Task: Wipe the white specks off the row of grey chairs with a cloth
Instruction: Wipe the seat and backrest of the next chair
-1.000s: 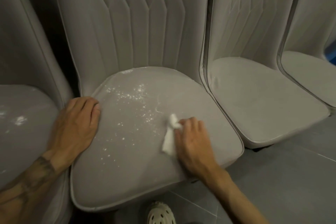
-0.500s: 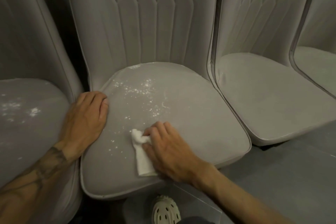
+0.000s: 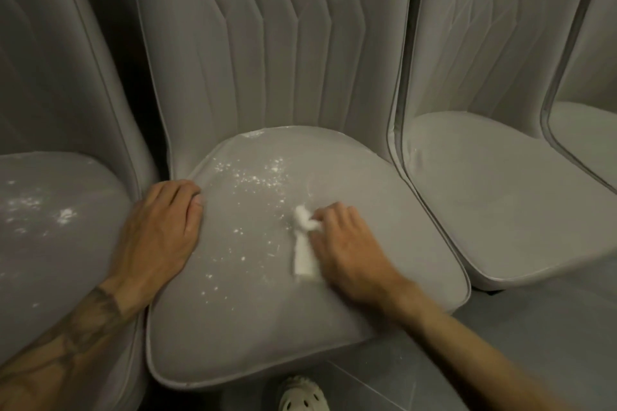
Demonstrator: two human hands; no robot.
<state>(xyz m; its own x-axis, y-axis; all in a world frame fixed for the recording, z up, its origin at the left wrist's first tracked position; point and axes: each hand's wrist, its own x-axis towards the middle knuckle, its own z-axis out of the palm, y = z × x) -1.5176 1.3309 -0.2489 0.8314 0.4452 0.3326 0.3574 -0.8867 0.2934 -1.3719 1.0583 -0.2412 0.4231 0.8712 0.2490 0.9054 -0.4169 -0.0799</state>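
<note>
- Presently, crumpled white cloth [image 3: 303,245] is pinched in right hand [image 3: 347,252], mid-seat on padded grey chair [image 3: 233,337].
- Seat edge is braced by flat left hand [image 3: 160,233].
- White specks [image 3: 255,178] leftward: overlapping strokes are advised.

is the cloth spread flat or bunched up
Bunched: the white cloth is a crumpled narrow strip pinched by the right hand, not spread flat.

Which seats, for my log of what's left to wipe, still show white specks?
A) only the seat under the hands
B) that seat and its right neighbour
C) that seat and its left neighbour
C: white specks dot the middle seat and the left seat; the right seat looks clean.
</note>
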